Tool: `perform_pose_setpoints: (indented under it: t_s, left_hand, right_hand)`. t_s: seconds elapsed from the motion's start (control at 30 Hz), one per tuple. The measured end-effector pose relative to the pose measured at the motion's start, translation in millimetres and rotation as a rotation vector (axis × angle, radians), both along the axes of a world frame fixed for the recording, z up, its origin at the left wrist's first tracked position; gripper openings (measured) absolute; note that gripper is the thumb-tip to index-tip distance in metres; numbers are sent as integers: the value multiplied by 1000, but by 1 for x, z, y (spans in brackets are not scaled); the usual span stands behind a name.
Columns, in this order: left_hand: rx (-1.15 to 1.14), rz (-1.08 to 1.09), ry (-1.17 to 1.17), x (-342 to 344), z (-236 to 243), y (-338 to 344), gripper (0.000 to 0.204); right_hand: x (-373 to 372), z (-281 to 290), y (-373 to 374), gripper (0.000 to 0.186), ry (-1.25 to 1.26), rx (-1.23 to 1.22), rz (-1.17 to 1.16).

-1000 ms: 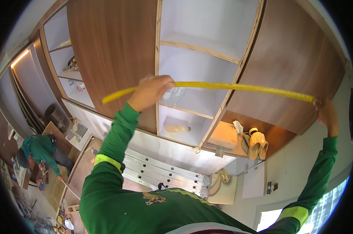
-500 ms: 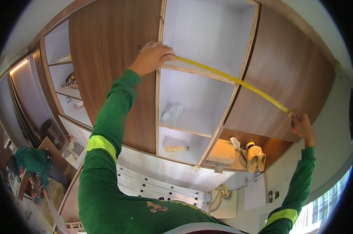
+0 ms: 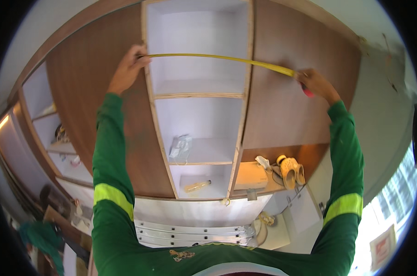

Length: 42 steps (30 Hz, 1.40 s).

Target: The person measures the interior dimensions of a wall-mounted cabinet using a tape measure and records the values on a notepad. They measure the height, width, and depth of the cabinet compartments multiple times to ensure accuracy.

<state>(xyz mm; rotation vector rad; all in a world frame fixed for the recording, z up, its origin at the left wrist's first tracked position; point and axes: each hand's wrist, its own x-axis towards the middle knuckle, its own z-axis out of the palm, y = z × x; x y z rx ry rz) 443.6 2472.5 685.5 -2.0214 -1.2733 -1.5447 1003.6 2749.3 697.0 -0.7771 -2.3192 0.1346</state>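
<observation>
"What are you holding?"

"A thin, yellow, slightly bowed tape-measure blade (image 3: 270, 66), in front of the white open shelving (image 3: 199, 95); your left hand (image 3: 128, 70) pinches it, your right hand (image 3: 317, 85) grips its red case (image 3: 307, 91)."

"And around you?"

"Flat brown wood-grain panels (image 3: 296, 122), a pale grey wall (image 3: 379, 124)."

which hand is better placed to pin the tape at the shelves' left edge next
Probably the left hand: it holds the yellow tape by that edge; the right hand is before the brown panel.

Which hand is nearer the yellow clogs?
Right. The right hand is above the yellow clogs; the left hand is farther off, up and well to their left.
</observation>
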Motion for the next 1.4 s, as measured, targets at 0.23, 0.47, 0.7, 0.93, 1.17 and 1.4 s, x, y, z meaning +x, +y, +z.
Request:
perform_pose_setpoints:
  t_s: [0.23, 0.47, 0.7, 0.93, 1.17, 1.4]
  left_hand:
    - [187, 46, -349, 11, -7, 38, 38]
    - [326, 34, -636, 3, -5, 68, 51]
    - [472, -31, -649, -5, 58, 76, 41]
    - [488, -120, -648, -4, 127, 98, 39]
    - [545, 82, -594, -10, 155, 97, 15]
    - [470, 31, -579, -25, 168, 96, 11]
  right_hand:
    - [-5, 25, 18, 49, 34, 84, -37]
    - [-30, 43, 15, 51, 54, 128, -68]
    - [-51, 108, -15, 51, 118, 332, -125]
    - [-60, 166, 9, 55, 150, 392, -142]
    - [-80, 178, 32, 52, 130, 556, -143]
    - [-102, 181, 42, 40, 146, 762, -371]
